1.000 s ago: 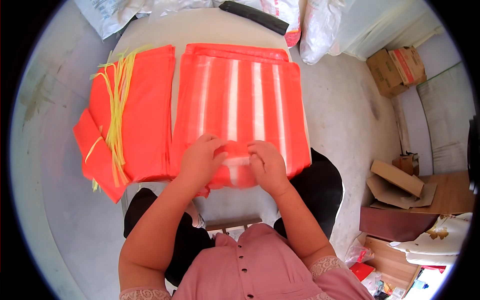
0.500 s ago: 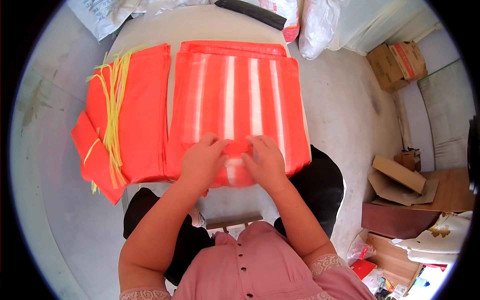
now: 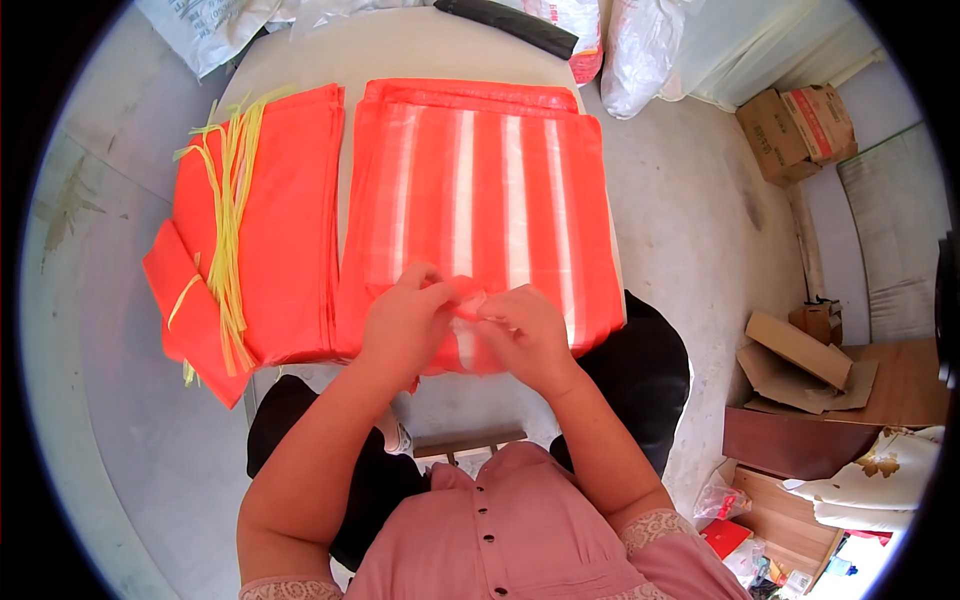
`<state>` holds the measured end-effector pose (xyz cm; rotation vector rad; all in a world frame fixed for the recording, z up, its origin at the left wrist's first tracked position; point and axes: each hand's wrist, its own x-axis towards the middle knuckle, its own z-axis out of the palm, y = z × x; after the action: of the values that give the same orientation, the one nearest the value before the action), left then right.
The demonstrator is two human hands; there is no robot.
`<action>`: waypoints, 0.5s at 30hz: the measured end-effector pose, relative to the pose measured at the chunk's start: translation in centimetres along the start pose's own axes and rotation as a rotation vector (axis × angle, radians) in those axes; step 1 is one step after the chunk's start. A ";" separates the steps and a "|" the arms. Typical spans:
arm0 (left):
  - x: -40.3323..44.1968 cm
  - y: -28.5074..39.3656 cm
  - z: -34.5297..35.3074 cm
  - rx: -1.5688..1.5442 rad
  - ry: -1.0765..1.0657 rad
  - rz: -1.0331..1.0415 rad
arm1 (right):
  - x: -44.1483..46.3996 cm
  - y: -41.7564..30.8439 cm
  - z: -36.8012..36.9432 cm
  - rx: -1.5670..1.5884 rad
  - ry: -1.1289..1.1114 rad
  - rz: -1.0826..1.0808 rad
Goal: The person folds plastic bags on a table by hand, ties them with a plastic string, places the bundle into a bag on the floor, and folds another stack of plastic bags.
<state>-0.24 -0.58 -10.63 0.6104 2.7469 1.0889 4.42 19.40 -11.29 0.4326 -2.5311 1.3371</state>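
Observation:
A stack of red-and-white striped plastic bags (image 3: 485, 200) lies flat in front of me. At its near edge my left hand (image 3: 408, 315) is closed, thumb and fingers pinching gathered film of the top bag. My right hand (image 3: 532, 338) pinches the same crumpled film just to the right, its fingertips close to the left ones. To the left lies a stack of plain red bags (image 3: 285, 220). Yellow plastic strips (image 3: 230, 205) are laid lengthwise over it. A folded red bundle (image 3: 190, 310) with a yellow strip around it rests at the lower left of that stack.
The pale table (image 3: 400, 50) has a black roll (image 3: 508, 27) at its far edge, beside white plastic sacks (image 3: 642, 55). Cardboard boxes (image 3: 795, 130) stand on the floor at far right. An opened carton (image 3: 805, 365) lies on a brown cabinet (image 3: 800, 435).
My right hand has turned inward and moved left, its fingers now pinched beside my left hand. The film between the hands is more gathered and lifted. The stacks stay in place.

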 end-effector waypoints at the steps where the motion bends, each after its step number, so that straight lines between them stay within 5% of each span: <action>1: -0.1 -0.2 0.0 -0.035 -0.008 -0.007 | -0.2 0.4 0.0 0.055 0.044 0.103; 3: -0.2 -0.7 0.1 -0.106 -0.002 -0.010 | -0.5 1.5 0.0 0.165 0.129 0.309; 6: -0.3 -1.1 -0.5 -0.209 -0.039 -0.010 | 0.6 2.2 0.0 -0.158 0.125 0.109; 15: -0.1 -0.8 -1.4 -0.446 -0.149 -0.173 | 1.6 1.5 1.3 -0.343 0.046 0.058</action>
<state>-0.76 -2.08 -10.14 0.3652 2.2709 1.4780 2.26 18.90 -12.62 0.2568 -2.6784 0.8900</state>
